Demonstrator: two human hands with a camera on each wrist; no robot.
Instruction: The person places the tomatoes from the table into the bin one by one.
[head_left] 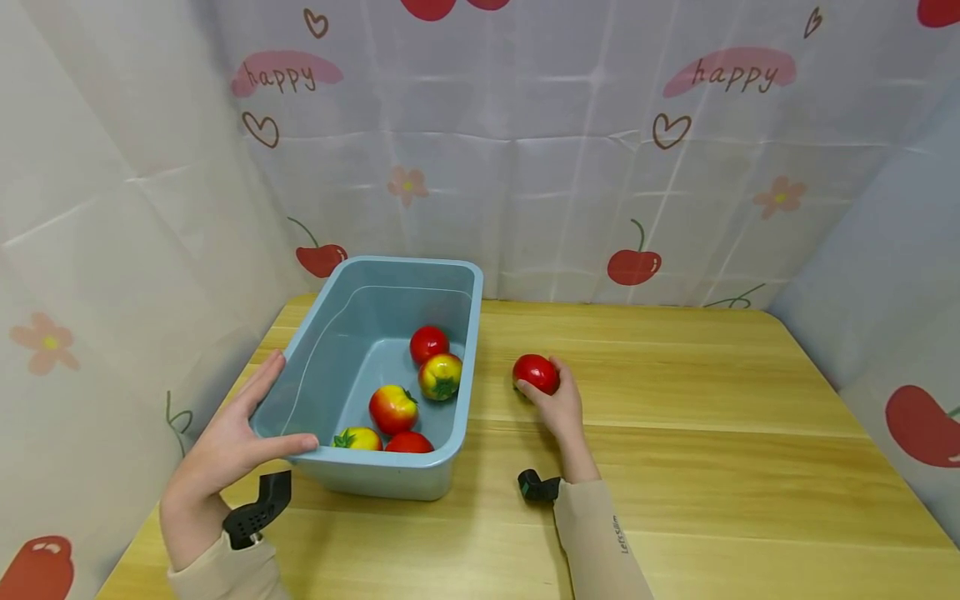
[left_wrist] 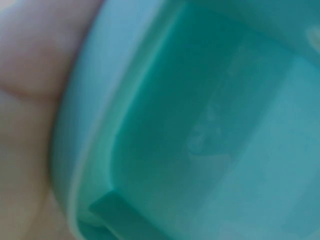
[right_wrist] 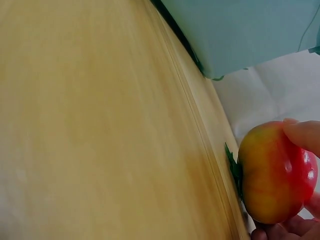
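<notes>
A red and yellow tomato [right_wrist: 270,172] with a green leafy top is held between the thumb and fingers of my right hand [head_left: 562,408]. It is at or just above the tabletop, right of a blue plastic bin [head_left: 474,350]; whether it touches the wood I cannot tell. My left hand [head_left: 225,437] spans the bin's near left corner, its thumb stretched along the front rim and its straight fingers against the left side. Inside the bin lie several more tomatoes [head_left: 393,409], red or yellow-red. The front wall partly hides the nearest ones.
The wooden table [head_left: 712,467] stretches to the right of the bin. Behind it and on both sides hangs a white printed curtain [head_left: 517,200]. Black wrist mounts [head_left: 258,508] sit at both sleeves.
</notes>
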